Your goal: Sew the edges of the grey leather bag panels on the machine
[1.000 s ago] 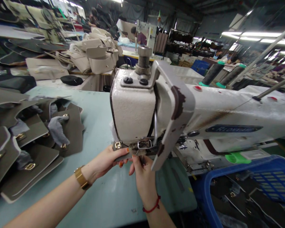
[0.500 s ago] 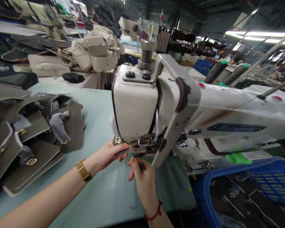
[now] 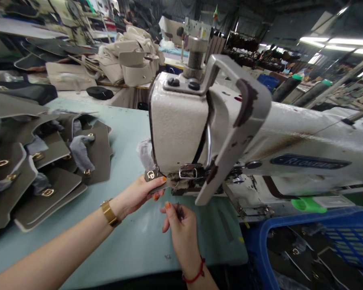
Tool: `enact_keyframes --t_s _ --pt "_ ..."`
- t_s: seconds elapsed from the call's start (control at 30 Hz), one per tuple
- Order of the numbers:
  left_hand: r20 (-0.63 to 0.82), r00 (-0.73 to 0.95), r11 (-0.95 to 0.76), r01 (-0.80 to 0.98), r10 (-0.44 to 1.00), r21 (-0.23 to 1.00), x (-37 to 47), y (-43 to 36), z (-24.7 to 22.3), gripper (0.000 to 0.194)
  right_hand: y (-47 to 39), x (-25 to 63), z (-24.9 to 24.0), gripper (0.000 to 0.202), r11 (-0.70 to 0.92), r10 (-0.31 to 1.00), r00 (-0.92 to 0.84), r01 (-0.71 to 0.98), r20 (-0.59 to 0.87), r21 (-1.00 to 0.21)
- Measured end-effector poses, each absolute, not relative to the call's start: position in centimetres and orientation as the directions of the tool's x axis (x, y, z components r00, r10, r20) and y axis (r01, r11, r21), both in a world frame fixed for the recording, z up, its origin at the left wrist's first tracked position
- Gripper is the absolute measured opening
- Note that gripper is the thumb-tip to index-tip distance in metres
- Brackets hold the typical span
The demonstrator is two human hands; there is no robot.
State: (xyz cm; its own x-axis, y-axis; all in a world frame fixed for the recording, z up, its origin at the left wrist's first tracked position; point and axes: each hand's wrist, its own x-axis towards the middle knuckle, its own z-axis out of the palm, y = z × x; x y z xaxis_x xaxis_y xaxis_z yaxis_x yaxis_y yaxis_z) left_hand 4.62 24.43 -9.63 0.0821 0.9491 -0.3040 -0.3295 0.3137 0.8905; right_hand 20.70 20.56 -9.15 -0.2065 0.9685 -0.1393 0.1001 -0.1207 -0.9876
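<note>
My left hand pinches a grey leather piece with a gold buckle and a plastic-wrapped strap, at the lower left of the sewing machine head. Part of that piece is hidden behind the machine. Just right of it, my right hand is closed, thumb against the forefinger, below the needle area. A small dark object shows between its fingers, too unclear to name. The two hands are apart.
Grey leather pieces with gold buckles lie heaped on the pale green table at left. A blue basket with similar pieces stands at lower right. Cream bags are piled behind. A green-handled tool rests on the machine bed.
The view has shifted, so the machine sits slightly further right. More of the wrapped strap shows beside the machine head. My right hand has moved slightly away from the needle area.
</note>
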Motion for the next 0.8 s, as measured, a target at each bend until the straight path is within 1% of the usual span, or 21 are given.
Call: enact_keyframes --t_s 0.13,0.23,0.43,0.57,0.67,0.73,0.8 --pt "-0.277 0.051 0.276 -0.363 0.960 0.890 4.9 24.2 -9.9 0.019 20.3 20.7 -9.2 0.043 -0.136 0.965 -0.214 0.082 -0.151 -0.987" --pt "-0.290 0.012 0.268 -0.417 0.957 0.869 5.4 23.8 -9.9 0.018 20.2 20.8 -9.3 0.044 -0.139 0.963 -0.222 0.070 -0.151 -0.988" --pt "-0.326 -0.126 0.225 -0.494 0.937 0.840 7.0 22.8 -9.7 0.019 20.3 21.2 -9.6 0.041 -0.127 0.966 -0.218 0.051 -0.136 -0.991" --pt "-0.330 -0.226 0.164 -0.541 0.916 0.825 8.7 22.1 -9.7 0.020 20.4 21.7 -9.4 0.040 -0.158 0.963 -0.212 0.051 -0.165 -0.986" --pt "-0.365 -0.317 0.106 -0.611 0.875 0.785 10.3 21.6 -9.7 0.022 20.4 22.0 -9.2 0.038 -0.167 0.962 -0.212 0.042 -0.172 -0.985" --pt "-0.376 -0.342 0.074 -0.648 0.861 0.758 11.4 21.1 -9.6 0.024 20.5 22.2 -9.2 0.035 -0.179 0.959 -0.216 0.033 -0.182 -0.983" --pt "-0.379 -0.381 0.049 -0.648 0.843 0.760 12.7 20.6 -9.7 0.026 20.5 22.4 -9.2 0.033 -0.200 0.956 -0.216 0.016 -0.198 -0.980"
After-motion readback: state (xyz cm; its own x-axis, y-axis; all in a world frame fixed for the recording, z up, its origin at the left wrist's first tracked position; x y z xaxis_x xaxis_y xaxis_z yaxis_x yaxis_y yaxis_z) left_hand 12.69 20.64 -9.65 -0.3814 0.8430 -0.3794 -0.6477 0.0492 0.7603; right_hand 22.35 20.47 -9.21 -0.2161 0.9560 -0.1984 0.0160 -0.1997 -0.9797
